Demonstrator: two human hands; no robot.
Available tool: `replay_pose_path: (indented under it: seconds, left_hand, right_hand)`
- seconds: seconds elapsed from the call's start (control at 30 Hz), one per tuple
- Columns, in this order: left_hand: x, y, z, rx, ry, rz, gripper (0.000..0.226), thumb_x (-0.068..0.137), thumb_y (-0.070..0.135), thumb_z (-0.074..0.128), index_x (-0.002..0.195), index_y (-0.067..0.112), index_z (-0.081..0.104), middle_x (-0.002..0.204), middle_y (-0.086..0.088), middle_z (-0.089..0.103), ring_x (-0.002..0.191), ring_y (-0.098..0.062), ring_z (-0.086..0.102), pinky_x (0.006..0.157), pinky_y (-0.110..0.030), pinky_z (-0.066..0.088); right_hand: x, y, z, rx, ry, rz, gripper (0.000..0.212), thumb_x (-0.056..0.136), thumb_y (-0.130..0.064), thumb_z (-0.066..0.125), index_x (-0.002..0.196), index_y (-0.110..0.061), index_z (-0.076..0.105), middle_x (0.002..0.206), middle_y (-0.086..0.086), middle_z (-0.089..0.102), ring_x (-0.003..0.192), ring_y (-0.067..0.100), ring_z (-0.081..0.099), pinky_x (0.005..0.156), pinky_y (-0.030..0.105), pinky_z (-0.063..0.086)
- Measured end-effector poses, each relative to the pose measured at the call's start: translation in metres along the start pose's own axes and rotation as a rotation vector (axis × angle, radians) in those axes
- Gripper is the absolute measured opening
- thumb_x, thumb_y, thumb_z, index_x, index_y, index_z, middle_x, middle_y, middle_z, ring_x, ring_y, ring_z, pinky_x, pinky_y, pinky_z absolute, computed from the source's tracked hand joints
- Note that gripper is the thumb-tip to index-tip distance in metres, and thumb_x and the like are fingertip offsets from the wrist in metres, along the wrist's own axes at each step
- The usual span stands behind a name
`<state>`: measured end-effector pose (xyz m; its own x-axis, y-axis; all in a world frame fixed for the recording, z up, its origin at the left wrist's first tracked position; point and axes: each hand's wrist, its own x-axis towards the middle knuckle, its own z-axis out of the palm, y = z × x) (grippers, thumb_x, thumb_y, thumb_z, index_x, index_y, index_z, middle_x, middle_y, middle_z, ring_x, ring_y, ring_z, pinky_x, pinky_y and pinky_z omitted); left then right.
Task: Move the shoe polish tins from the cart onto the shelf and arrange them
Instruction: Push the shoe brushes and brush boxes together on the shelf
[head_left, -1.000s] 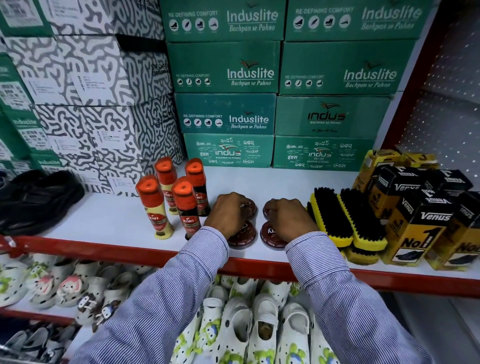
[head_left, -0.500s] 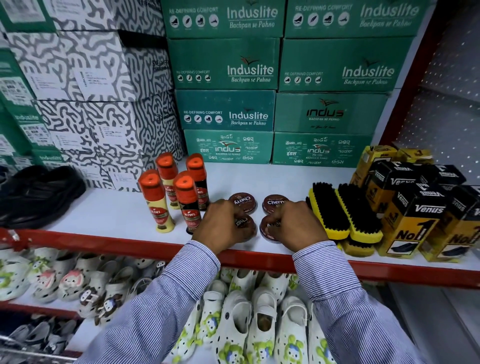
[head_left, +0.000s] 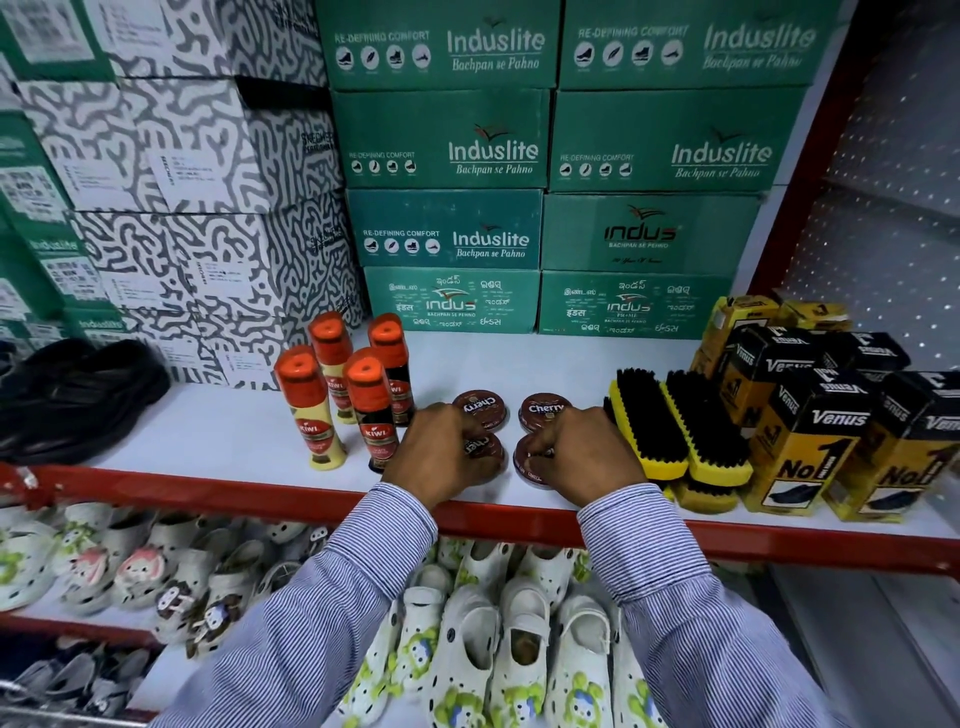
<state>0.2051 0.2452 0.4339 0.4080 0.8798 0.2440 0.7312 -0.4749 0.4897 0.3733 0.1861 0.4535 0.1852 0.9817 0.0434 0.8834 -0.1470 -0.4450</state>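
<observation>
Head view: my left hand (head_left: 447, 457) and right hand (head_left: 582, 457) each pinch a front tin (head_left: 527, 462) by the rim (light, rigid, slick metal, I judge).

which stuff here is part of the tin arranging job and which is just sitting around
Part of the job:
- back polish tins
- front polish tins, one under each grip
- left hand
- right hand
- shelf

Just sitting around:
- Kiwi bottles
- brushes
- Venus boxes
- shoe boxes
- black shoes
- white clogs
</observation>
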Motion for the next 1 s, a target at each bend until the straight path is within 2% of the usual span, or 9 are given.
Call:
replay_pose_path:
  seconds: [0.2, 0.27, 0.33, 0.43, 0.53, 0.6, 0.7, 0.8, 1.0]
  left_hand:
    - [-0.002, 0.002, 0.000, 0.009, -0.013, -0.015, 0.030, 0.078, 0.038, 0.080, 0.098, 0.016, 0.081, 0.095, -0.006, 0.081, 0.083, -0.016, 0.073, 0.070, -0.021, 0.047]
    - [-0.005, 0.006, -0.002, 0.008, 0.004, 0.010, 0.036, 0.079, 0.036, 0.079, 0.111, 0.020, 0.078, 0.104, -0.007, 0.079, 0.091, -0.019, 0.074, 0.074, -0.020, 0.046]
    - [-0.007, 0.012, -0.005, 0.033, 0.024, 0.062, 0.041, 0.081, 0.035, 0.075, 0.120, 0.022, 0.074, 0.111, -0.008, 0.076, 0.101, -0.023, 0.071, 0.086, -0.025, 0.053]
    - [-0.011, 0.025, -0.006, 0.111, 0.035, 0.154, 0.033, 0.083, 0.037, 0.069, 0.111, 0.019, 0.071, 0.113, -0.007, 0.069, 0.113, -0.030, 0.062, 0.097, -0.040, 0.052]
    - [-0.020, 0.046, 0.002, 0.069, 0.075, 0.220, 0.045, 0.084, 0.035, 0.066, 0.128, 0.026, 0.065, 0.136, -0.012, 0.064, 0.136, -0.029, 0.051, 0.112, -0.042, 0.045]
    - [-0.024, 0.064, 0.013, 0.040, 0.075, 0.304, 0.047, 0.084, 0.035, 0.063, 0.130, 0.027, 0.063, 0.142, -0.009, 0.061, 0.138, -0.025, 0.050, 0.115, -0.039, 0.043]
    - [-0.024, 0.088, 0.031, 0.080, -0.022, 0.352, 0.060, 0.090, 0.035, 0.060, 0.147, 0.021, 0.048, 0.159, -0.008, 0.044, 0.150, -0.025, 0.036, 0.122, -0.041, 0.035]
    - [-0.026, 0.108, 0.045, 0.110, -0.060, 0.388, 0.067, 0.094, 0.031, 0.058, 0.155, 0.022, 0.035, 0.168, -0.004, 0.027, 0.157, -0.026, 0.023, 0.123, -0.046, 0.034]
    - [-0.013, 0.128, 0.061, 0.174, -0.130, 0.427, 0.072, 0.096, 0.025, 0.056, 0.160, 0.020, 0.024, 0.170, -0.005, 0.017, 0.159, -0.025, 0.014, 0.129, -0.038, 0.018]
  right_hand:
    - [-0.004, -0.001, -0.001, -0.022, 0.014, -0.021, 0.027, 0.085, -0.030, 0.070, 0.105, -0.017, 0.081, 0.115, 0.011, 0.077, 0.103, 0.029, 0.072, 0.092, 0.038, 0.059]
    - [-0.011, -0.002, -0.004, -0.007, 0.061, -0.039, 0.026, 0.082, -0.029, 0.072, 0.103, -0.016, 0.080, 0.107, 0.013, 0.078, 0.100, 0.032, 0.072, 0.088, 0.040, 0.060]
    - [-0.020, 0.000, -0.009, 0.022, 0.143, -0.066, 0.031, 0.079, -0.027, 0.072, 0.106, -0.011, 0.075, 0.105, 0.015, 0.077, 0.100, 0.035, 0.071, 0.086, 0.043, 0.060]
    - [-0.037, 0.012, -0.017, -0.012, 0.304, -0.132, 0.033, 0.086, -0.025, 0.068, 0.118, -0.018, 0.073, 0.127, 0.008, 0.072, 0.121, 0.029, 0.064, 0.101, 0.042, 0.055]
    - [-0.057, 0.033, -0.025, -0.038, 0.379, -0.138, 0.043, 0.095, -0.023, 0.061, 0.138, -0.021, 0.062, 0.149, 0.003, 0.056, 0.143, 0.021, 0.046, 0.116, 0.034, 0.039]
    - [-0.073, 0.052, -0.031, -0.082, 0.390, -0.119, 0.045, 0.098, -0.020, 0.056, 0.143, -0.021, 0.057, 0.156, 0.001, 0.048, 0.149, 0.020, 0.038, 0.119, 0.033, 0.033]
    - [-0.090, 0.079, -0.039, -0.135, 0.369, -0.107, 0.049, 0.100, -0.017, 0.052, 0.149, -0.021, 0.049, 0.163, -0.002, 0.037, 0.154, 0.019, 0.029, 0.122, 0.032, 0.028]
    - [-0.098, 0.102, -0.047, -0.170, 0.366, -0.113, 0.053, 0.100, -0.013, 0.049, 0.152, -0.021, 0.044, 0.164, -0.003, 0.035, 0.154, 0.017, 0.030, 0.122, 0.032, 0.031]
    - [-0.093, 0.123, -0.047, -0.286, 0.324, -0.193, 0.062, 0.095, -0.004, 0.051, 0.154, -0.018, 0.040, 0.163, 0.003, 0.037, 0.154, 0.018, 0.031, 0.124, 0.031, 0.024]
